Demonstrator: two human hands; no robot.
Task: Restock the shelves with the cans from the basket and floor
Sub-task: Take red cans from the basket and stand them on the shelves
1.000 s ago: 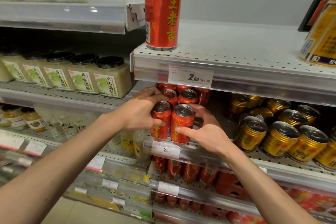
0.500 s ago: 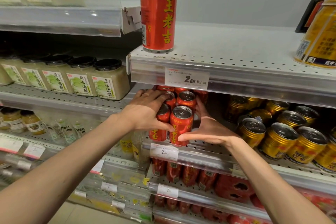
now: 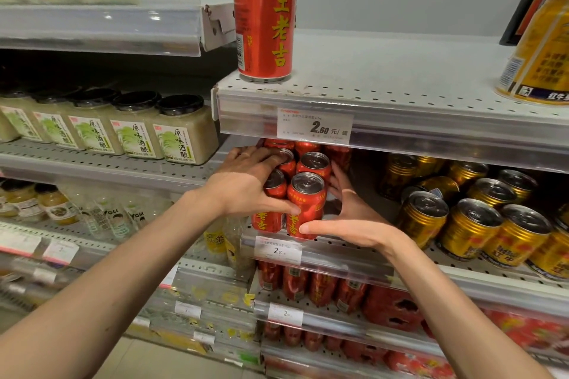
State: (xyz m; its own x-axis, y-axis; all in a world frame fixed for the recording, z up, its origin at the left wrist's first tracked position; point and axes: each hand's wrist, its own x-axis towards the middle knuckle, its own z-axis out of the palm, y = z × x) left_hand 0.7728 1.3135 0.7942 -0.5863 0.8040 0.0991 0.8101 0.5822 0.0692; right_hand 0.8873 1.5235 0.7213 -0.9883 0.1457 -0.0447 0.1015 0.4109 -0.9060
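Note:
Several red cans (image 3: 306,203) stand in two rows at the left end of the middle shelf (image 3: 345,251). My left hand (image 3: 246,184) wraps the cluster from the left, with fingers over the rear can tops and the thumb across the front. My right hand (image 3: 348,218) cups the cluster from the right, its thumb tip on the front can's base and its fingers along the rear cans. One tall red can (image 3: 264,15) stands alone on the upper shelf (image 3: 385,83) above them. No basket or floor cans are in view.
Gold cans (image 3: 468,224) fill the middle shelf to the right. Jars with black lids (image 3: 181,129) line the left bay. A 2.60 price tag (image 3: 314,126) hangs on the upper shelf edge. More red cans (image 3: 308,286) sit on the lower shelves. A gold can (image 3: 538,49) stands upper right.
Both hands have shifted from gripping the two front cans to reaching further back along the sides of the cluster. The cans sit slightly deeper on the shelf.

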